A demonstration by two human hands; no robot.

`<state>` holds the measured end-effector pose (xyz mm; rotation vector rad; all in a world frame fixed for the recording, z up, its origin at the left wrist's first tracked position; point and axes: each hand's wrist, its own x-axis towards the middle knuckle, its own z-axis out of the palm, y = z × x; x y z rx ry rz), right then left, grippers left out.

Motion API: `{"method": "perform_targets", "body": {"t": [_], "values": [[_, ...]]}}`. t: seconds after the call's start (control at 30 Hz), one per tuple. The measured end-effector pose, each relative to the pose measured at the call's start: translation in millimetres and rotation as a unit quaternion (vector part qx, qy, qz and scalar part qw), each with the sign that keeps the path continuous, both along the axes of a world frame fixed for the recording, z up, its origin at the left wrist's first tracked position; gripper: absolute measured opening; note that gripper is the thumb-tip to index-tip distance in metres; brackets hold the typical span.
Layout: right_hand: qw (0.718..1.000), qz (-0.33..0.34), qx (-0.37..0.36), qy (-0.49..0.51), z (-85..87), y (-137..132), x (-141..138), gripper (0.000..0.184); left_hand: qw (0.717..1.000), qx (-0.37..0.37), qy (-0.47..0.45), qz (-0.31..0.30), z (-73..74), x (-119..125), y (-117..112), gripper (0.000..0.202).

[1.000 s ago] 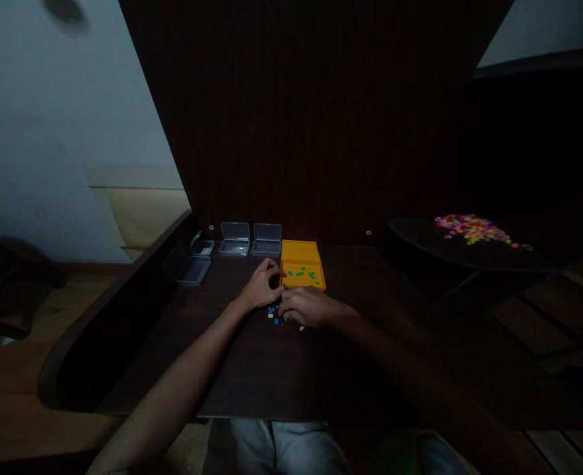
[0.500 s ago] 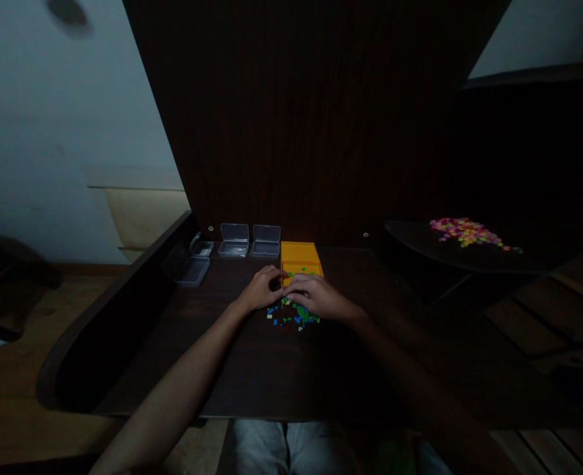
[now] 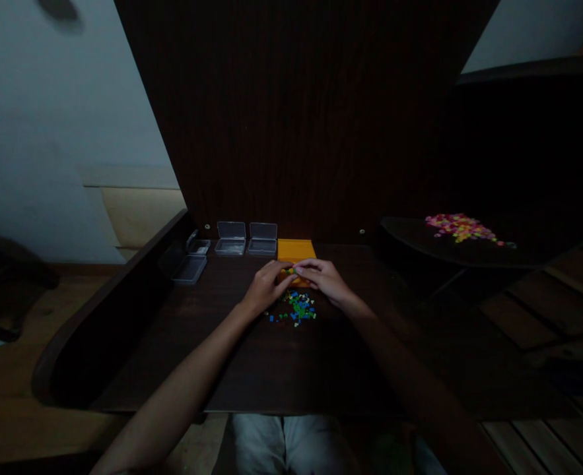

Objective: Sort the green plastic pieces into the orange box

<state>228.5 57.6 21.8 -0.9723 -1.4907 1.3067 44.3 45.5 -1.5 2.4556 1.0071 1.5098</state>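
Observation:
A yellow box (image 3: 296,249) lies with its lid open at the back of the dark desk, its front part mostly covered by my hands. My left hand (image 3: 265,286) is over the box's left side, thumb and fingers curved towards each other. From the right, my right hand (image 3: 327,280) meets it, thumb and forefinger drawn together. Specks of green show between the fingertips, but I cannot tell whether they are held or lie in the box. Just in front of the hands is a loose pile of tiny green, blue and pale building bricks (image 3: 298,307).
Two clear plastic cases (image 3: 230,247) with raised lids stand left of the yellow box. Another clear case (image 3: 190,270) lies open by the desk's raised left side panel (image 3: 107,316). On a side shelf at right is a heap of pink and yellow pieces (image 3: 462,227).
Both hands have moved from the near edge of the brick pile up over the yellow box. More of the pile shows now. The view has shifted slightly.

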Motion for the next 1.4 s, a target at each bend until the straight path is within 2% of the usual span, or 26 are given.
{"method": "perform_targets", "body": {"t": [0.13, 0.27, 0.37, 0.5, 0.67, 0.77, 0.93, 1.13, 1.4], "values": [[0.996, -0.015, -0.068, 0.053, 2.4, 2, -1, 0.041, 0.996, -0.051, -0.068, 0.021, 1.1, 9, -2, 0.017], [0.994, -0.009, -0.080, 0.070, 4.6, 7, -2, 0.044, 0.985, -0.113, -0.131, 0.031, 5.3, 15, 1, 0.016], [0.997, -0.022, -0.057, 0.052, 2.3, 14, 1, 0.045, 0.976, -0.152, -0.155, 0.028, 8.4, 16, 7, 0.015], [0.997, -0.078, 0.018, -0.007, -7.2, 33, 13, 0.039, 0.977, -0.182, -0.108, 0.036, 10.3, 12, 21, 0.013], [0.984, -0.103, 0.091, -0.115, -19.6, 55, 32, 0.023, 0.979, -0.188, 0.058, 0.052, 10.1, 5, 45, 0.014], [0.964, -0.101, 0.130, -0.207, -22.1, 60, 40, 0.017, 0.973, -0.177, 0.139, 0.054, 8.6, 6, 57, 0.015], [0.922, -0.085, 0.177, -0.334, -19.5, 59, 45, 0.021, 0.954, -0.192, 0.217, 0.077, 3.3, 12, 69, 0.018], [0.839, -0.066, 0.263, -0.471, -18.7, 59, 40, 0.020, 0.949, -0.181, 0.248, 0.071, -0.4, 19, 75, 0.019], [0.802, -0.060, 0.266, -0.531, -18.1, 62, 34, 0.019, 0.946, -0.161, 0.272, 0.073, 0.8, 21, 78, 0.023]]}}
